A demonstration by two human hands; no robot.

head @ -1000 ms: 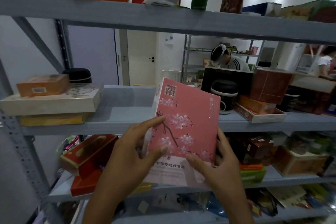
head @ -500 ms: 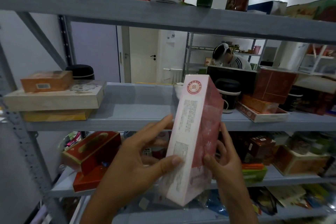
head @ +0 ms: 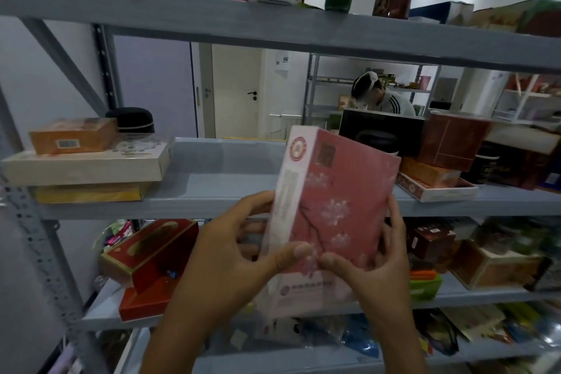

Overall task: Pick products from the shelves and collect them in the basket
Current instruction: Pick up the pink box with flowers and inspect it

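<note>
1. A tall pink box (head: 337,206) is held up in front of grey metal shelves (head: 212,191). Its long axis runs nearly upright, with the top leaning slightly away and to the right.
2. The box's broad pink face, printed with white blossoms on a dark branch, is turned toward the camera and to the right; a narrow white side panel with small print faces left. Its surface looks glossy, as if wrapped in clear film.
3. The left hand (head: 230,255) grips the box's lower left edge, thumb pressed on the front and fingers curled behind.
4. The right hand (head: 382,264) grips the lower right edge, thumb on the front and fingers wrapped round the side.
5. On the shelves: flat cardboard boxes (head: 88,167) stacked at left, a red tissue box (head: 151,252) below, and dark jars and red cartons at right.
6. Behind the shelves are white walls, a white door (head: 236,91) and a seated person (head: 382,97).
</note>
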